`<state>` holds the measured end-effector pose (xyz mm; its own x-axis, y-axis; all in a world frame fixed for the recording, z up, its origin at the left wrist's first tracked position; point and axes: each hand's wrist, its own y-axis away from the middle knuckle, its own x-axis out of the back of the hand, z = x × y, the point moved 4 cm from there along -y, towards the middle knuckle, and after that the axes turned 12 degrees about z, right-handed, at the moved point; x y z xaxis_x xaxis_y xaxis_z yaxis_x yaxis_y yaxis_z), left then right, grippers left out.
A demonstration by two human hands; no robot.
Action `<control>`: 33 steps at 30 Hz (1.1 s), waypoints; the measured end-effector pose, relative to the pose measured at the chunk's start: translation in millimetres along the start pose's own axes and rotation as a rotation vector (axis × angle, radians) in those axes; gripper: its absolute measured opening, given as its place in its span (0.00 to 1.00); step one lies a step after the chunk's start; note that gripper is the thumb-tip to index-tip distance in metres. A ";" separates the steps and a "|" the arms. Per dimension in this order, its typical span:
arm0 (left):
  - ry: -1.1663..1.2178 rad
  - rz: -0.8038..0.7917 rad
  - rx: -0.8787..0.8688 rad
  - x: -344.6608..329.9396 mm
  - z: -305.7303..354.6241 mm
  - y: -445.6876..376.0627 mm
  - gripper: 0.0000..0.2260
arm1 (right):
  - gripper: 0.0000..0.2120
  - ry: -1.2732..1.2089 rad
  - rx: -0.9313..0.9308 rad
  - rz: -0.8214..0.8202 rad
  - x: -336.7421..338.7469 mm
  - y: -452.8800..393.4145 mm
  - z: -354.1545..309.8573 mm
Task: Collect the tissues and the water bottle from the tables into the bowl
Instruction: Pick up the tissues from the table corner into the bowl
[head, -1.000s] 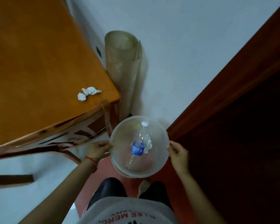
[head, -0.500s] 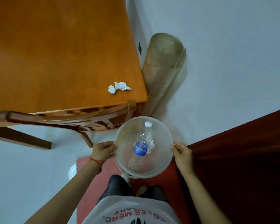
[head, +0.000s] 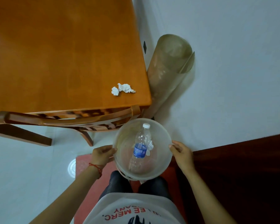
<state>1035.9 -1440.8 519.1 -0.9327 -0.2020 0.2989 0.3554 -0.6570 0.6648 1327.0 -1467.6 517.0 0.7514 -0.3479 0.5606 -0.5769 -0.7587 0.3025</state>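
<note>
Translucent plastic forms the bowl [head: 162, 164], held between both hands above the person's legs, just in front of a wooden chair [head: 55, 120] tucked under the orange-brown table [head: 63, 54]. Inside the bowl lies the water bottle [head: 140, 148]: clear, apparently empty, with a white cap pointing away from the person and a blue label around its middle. A crumpled white tissue [head: 149, 147] sits in the bowl too, touching the bottle's right side and partly hidden by it. On the table, near its right front corner, two more crumpled tissues [head: 122, 89] lie touching each other, a small wad on the left and a larger, ragged one on the right.

Left hand [head: 102, 155], with a red string at the wrist, grips the bowl's left rim, fingers curled around the edge. Right hand [head: 182, 153] holds the right rim, thumb over the edge and fingers wrapped below. To the right of the table, a rolled translucent sheet [head: 166, 75] leans against the white wall.
</note>
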 end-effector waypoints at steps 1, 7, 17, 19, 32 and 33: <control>0.010 0.007 0.007 -0.9 -0.8 2.0 0.13 | 0.15 0.013 0.021 -0.011 0.0 -4.0 -5.2; 0.072 0.107 0.020 0.8 -14.4 13.4 0.13 | 0.17 -0.003 0.157 -0.049 -4.3 -37.8 -47.6; 0.126 0.231 0.046 19.8 -42.8 23.3 0.13 | 0.21 -0.067 0.387 -0.191 -71.2 -80.8 -140.1; 0.150 0.253 0.043 21.9 -44.9 26.8 0.13 | 0.22 -0.044 0.422 -0.249 -89.5 -87.6 -153.9; 0.238 0.329 0.014 23.1 -47.8 31.2 0.12 | 0.23 0.164 0.693 -0.426 -175.1 -121.2 -199.9; 0.236 0.333 0.017 23.7 -48.5 31.0 0.12 | 0.23 0.179 0.729 -0.437 -179.9 -120.7 -200.8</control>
<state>1021.8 -1501.2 513.7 -0.7545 -0.5639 0.3357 0.6393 -0.5162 0.5699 1197.1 -1202.8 534.5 0.7607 0.1030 0.6408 0.1469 -0.9890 -0.0153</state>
